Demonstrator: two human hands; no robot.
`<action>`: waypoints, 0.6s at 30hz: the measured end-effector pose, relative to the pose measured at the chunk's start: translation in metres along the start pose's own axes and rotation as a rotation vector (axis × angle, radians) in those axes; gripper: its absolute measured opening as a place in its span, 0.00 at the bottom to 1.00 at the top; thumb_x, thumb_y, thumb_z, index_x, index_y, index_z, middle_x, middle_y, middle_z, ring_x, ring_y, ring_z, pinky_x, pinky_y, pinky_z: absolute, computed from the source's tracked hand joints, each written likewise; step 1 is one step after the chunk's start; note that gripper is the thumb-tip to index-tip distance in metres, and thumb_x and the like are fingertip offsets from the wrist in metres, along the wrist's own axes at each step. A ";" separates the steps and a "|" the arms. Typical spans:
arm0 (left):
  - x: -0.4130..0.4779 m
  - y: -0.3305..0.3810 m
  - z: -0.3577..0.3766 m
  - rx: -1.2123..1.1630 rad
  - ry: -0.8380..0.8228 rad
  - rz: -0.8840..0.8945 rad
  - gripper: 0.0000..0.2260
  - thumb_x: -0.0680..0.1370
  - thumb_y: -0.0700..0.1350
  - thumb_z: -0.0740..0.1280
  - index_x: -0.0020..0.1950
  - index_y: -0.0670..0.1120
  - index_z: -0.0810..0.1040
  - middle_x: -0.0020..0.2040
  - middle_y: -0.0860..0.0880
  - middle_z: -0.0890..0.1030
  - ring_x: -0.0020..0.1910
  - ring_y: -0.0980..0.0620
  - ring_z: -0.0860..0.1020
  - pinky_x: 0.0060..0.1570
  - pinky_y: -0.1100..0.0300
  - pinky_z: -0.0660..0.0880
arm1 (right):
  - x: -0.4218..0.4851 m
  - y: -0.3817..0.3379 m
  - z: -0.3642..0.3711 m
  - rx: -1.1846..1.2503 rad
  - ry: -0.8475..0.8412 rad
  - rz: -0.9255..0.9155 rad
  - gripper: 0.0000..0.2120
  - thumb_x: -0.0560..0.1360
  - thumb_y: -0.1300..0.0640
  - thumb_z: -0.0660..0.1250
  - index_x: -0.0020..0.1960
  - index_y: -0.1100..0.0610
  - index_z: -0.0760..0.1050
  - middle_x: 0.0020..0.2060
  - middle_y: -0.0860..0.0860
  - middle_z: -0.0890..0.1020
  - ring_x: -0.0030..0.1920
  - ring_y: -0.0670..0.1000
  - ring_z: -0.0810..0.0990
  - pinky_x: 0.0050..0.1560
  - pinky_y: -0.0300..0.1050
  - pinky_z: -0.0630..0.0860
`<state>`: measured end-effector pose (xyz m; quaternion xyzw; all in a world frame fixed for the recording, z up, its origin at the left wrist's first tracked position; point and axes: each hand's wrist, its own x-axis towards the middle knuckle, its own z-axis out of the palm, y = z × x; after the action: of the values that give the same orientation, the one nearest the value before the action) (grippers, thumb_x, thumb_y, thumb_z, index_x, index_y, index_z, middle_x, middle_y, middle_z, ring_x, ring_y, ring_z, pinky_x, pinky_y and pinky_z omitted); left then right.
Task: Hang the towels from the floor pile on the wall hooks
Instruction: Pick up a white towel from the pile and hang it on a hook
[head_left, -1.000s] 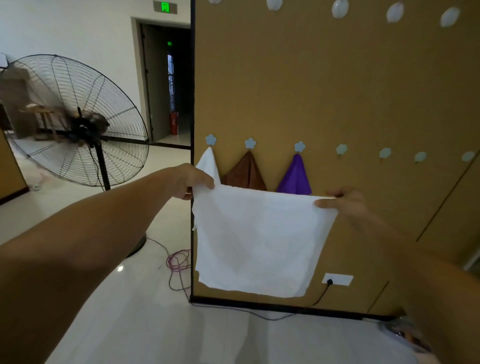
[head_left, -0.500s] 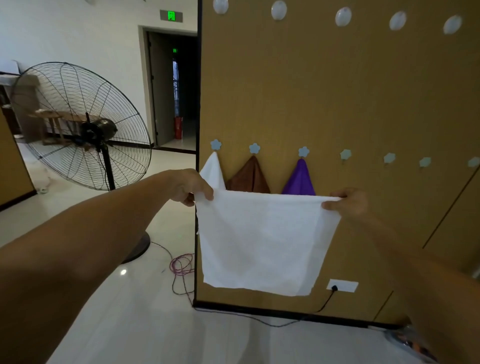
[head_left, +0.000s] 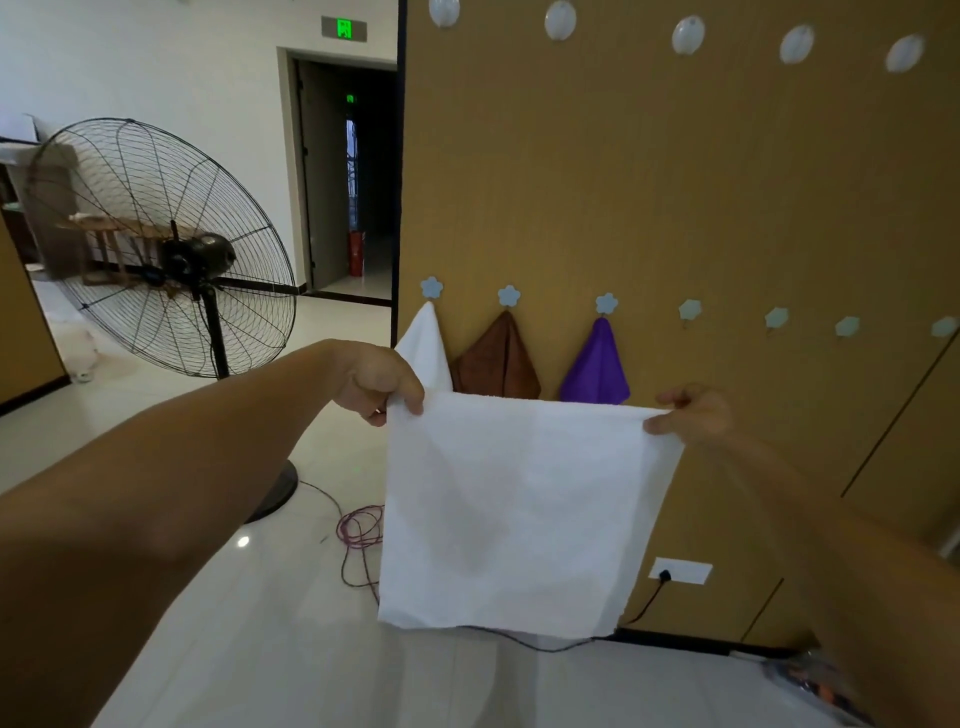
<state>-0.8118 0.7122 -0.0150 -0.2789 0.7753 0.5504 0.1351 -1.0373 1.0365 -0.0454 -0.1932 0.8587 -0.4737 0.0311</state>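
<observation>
Before the hook wall (head_left: 675, 208), left hand (head_left: 376, 376) and right hand (head_left: 693, 413) pinch white towel (head_left: 519, 514) corners.

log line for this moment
white towel: held spread, unhung; left hand: pinches corner; right hand: pinches corner; fourth flower hook: free

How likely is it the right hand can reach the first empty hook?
Probably yes. The right hand sits just below the empty hook with only bare wall between, though it pinches a corner of the held towel, which would come along.
</observation>
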 end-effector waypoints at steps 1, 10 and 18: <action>-0.001 0.001 0.001 0.039 -0.018 -0.016 0.11 0.72 0.32 0.69 0.53 0.40 0.76 0.52 0.43 0.79 0.48 0.45 0.76 0.39 0.59 0.70 | -0.001 0.000 0.000 -0.005 -0.008 -0.003 0.19 0.65 0.70 0.76 0.55 0.64 0.78 0.37 0.48 0.75 0.34 0.44 0.73 0.27 0.30 0.70; -0.004 0.000 0.007 0.325 0.000 -0.113 0.17 0.73 0.40 0.72 0.60 0.40 0.76 0.54 0.44 0.79 0.47 0.46 0.72 0.39 0.59 0.67 | -0.003 -0.003 0.004 -0.188 -0.049 -0.065 0.06 0.70 0.64 0.72 0.44 0.55 0.81 0.36 0.46 0.78 0.34 0.41 0.74 0.25 0.28 0.68; -0.007 0.000 0.002 0.440 0.115 -0.049 0.20 0.75 0.50 0.71 0.64 0.44 0.74 0.59 0.48 0.76 0.57 0.47 0.73 0.56 0.54 0.71 | -0.001 -0.005 0.012 -0.359 0.036 0.003 0.17 0.76 0.58 0.60 0.29 0.59 0.66 0.28 0.52 0.69 0.34 0.53 0.71 0.37 0.44 0.66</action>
<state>-0.8066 0.7163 -0.0120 -0.2922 0.8762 0.3476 0.1614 -1.0322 1.0254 -0.0483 -0.1861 0.9301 -0.3161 -0.0187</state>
